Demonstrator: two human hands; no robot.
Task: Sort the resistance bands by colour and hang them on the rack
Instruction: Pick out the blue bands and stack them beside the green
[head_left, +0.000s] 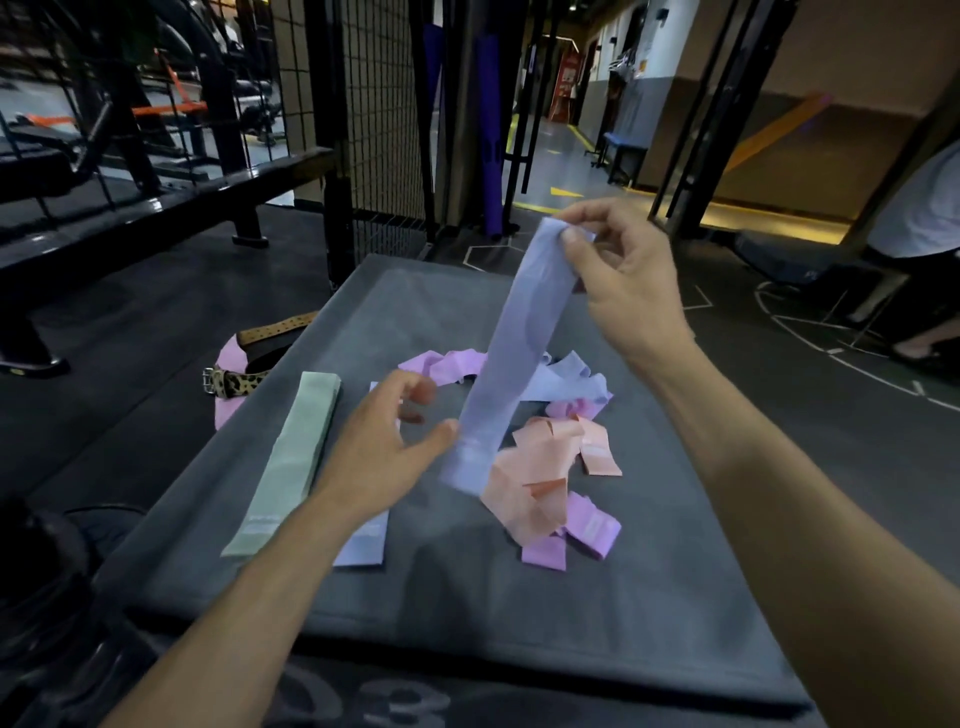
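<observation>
We're mid-sort here. Our right hand pinches the top end of a pale blue resistance band, lifted so it hangs over the grey mat. Our left hand is relaxed, thumb just touching the band's lower end, not gripping yet. A mint green band already lies flat on the left, with another pale blue band just beside it. The pink, peach and lilac tangle is unsorted. Next we'd probably lay this one flat on the blue one.

Dim gym, dark floor, mesh partition
</observation>
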